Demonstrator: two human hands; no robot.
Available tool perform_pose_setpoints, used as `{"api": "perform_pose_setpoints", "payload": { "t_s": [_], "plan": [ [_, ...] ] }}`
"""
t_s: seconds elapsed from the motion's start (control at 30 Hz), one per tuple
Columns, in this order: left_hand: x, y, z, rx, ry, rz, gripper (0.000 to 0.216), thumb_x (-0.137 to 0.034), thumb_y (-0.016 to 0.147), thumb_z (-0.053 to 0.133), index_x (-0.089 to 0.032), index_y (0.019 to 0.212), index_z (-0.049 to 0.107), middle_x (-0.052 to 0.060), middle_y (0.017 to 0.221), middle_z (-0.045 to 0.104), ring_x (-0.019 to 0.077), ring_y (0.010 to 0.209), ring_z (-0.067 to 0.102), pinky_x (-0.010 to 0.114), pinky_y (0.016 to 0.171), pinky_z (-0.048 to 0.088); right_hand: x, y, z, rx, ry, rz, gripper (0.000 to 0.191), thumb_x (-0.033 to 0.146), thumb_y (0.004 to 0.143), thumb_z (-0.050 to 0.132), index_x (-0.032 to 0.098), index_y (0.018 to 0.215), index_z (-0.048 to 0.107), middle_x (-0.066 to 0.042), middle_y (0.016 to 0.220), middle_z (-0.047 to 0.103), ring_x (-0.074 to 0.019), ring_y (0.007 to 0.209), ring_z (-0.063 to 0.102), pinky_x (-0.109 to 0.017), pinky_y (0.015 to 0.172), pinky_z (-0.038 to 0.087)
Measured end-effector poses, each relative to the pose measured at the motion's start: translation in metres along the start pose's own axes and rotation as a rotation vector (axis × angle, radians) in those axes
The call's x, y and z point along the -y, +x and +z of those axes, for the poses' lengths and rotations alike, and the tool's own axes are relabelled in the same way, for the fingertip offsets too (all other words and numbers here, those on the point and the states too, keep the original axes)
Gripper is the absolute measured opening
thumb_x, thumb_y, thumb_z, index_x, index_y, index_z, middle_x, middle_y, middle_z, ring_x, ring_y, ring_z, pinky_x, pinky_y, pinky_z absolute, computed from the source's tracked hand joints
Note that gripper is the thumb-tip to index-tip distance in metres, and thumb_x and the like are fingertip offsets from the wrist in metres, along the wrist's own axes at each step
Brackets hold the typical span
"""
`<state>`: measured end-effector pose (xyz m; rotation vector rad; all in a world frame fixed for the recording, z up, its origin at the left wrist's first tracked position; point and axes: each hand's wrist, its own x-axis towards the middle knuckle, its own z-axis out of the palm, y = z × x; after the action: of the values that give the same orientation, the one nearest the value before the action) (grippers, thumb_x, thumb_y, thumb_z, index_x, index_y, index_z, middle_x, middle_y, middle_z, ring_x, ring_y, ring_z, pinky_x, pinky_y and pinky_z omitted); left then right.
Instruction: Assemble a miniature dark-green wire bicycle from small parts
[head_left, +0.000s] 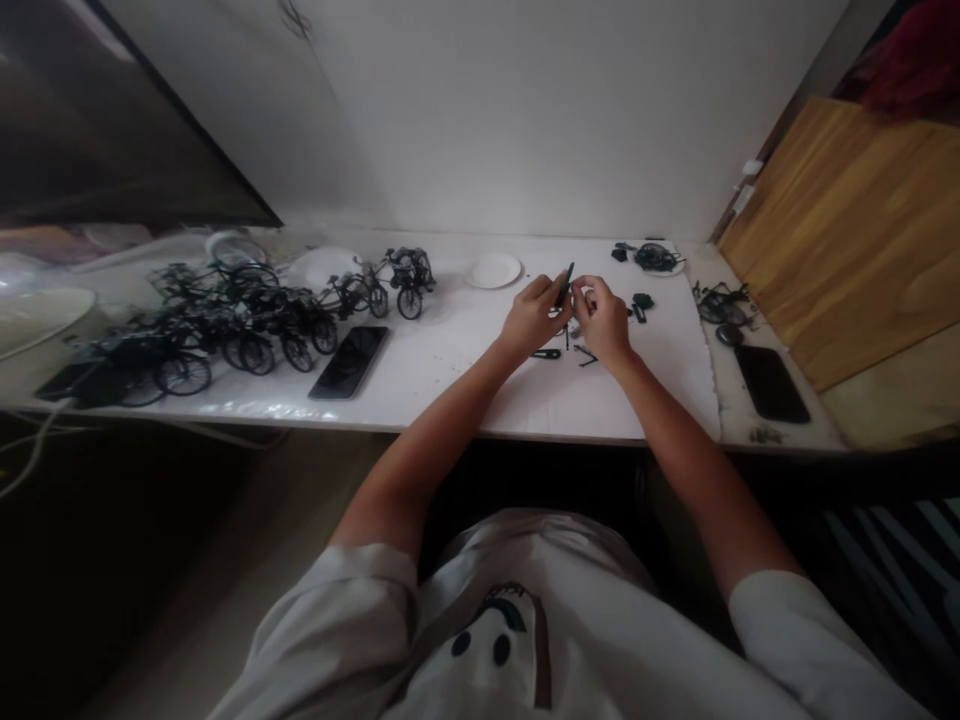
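Over the white tabletop point(465, 400), my left hand point(529, 315) pinches a thin dark green part point(568, 280) that points upward. My right hand point(606, 320) is closed beside it, its fingertips pressed together close to that part. Whatever sits between the right fingertips is too small to make out. Below the hands lie a dark oblong piece point(547, 353) and a thin dark forked piece point(587, 357). Right of my right hand rests another small dark part point(641, 303). Miniature bicycles point(255, 325) stand crowded together on the left.
A white plate point(495, 271) lies near the wall. Another plate at the back right bears dark parts point(658, 257). More dark wheel-like parts point(724, 303) lie farther right. Phones point(349, 362) lie left and right point(771, 383). A wooden board point(862, 240) borders the right side.
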<state>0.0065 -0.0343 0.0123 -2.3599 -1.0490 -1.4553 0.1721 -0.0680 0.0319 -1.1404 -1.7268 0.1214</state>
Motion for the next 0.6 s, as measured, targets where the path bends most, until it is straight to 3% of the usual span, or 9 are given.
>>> {"api": "perform_pose_setpoints", "payload": {
  "t_s": [0.3,0.6],
  "plan": [
    [-0.0022,0.001,-0.0055,0.018,-0.085,-0.043,0.04,-0.028,0.105,0.057,-0.014,0.14,0.068,0.009,0.097,0.067,0.0174,0.084,0.065,0.032,0.084,0.062,0.0007,0.0004,-0.0011,0.034,-0.118,0.002,0.034,0.048,0.114,0.044,0.022,0.121,0.065,0.003,0.066,0.062,-0.015,0.057,0.053,-0.029,0.063,0.036],
    [-0.0015,0.0014,-0.0042,0.012,-0.103,-0.037,0.041,-0.028,0.105,0.056,-0.013,0.142,0.068,0.008,0.098,0.067,0.016,0.085,0.064,0.03,0.084,0.063,0.0019,0.0013,0.0002,0.008,0.02,0.027,0.033,0.05,0.111,0.047,0.022,0.114,0.065,0.008,0.06,0.049,-0.0142,0.053,0.045,-0.029,0.06,0.035]
  ]
}}
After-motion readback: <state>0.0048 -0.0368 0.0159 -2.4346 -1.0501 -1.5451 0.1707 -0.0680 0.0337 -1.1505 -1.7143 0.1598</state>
